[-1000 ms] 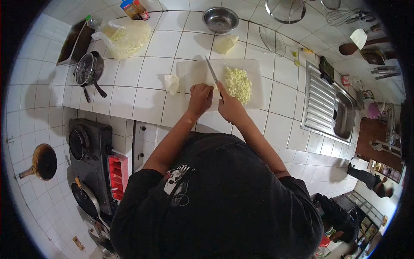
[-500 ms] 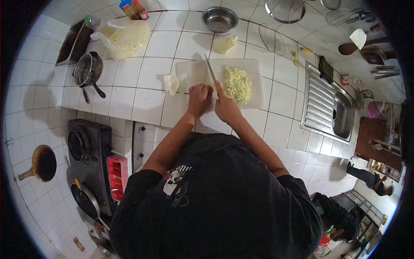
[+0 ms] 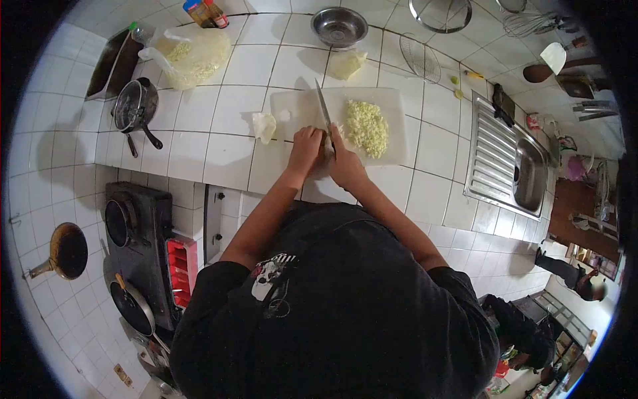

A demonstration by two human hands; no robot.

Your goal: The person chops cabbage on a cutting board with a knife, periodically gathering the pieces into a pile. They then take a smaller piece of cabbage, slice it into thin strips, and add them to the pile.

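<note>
My right hand [image 3: 347,165] is closed around the handle of a kitchen knife [image 3: 323,105], its blade pointing away from me over a pale cutting board [image 3: 302,100]. Left of the blade, my left hand [image 3: 306,149] rests on the board's near edge with fingers curled; whatever lies under them is mostly hidden. A heap of finely chopped cabbage [image 3: 367,129] covers the board's right part. Beyond the board sits a larger cabbage piece [image 3: 347,64]. At the board's left edge lies a loose cabbage leaf [image 3: 264,127].
A metal bowl [image 3: 339,28] stands at the back. Leftward are a plastic bag of chopped cabbage [image 3: 193,60] and black pans [image 3: 136,106]. The sink [image 3: 528,169] is at right, the stove [image 3: 136,249] lower left. Other people [image 3: 525,332] are at far right.
Both hands have shifted slightly, staying close together on the board. The knife blade is a little farther from me, and its angle has changed slightly. The chopped heap looks much the same.
</note>
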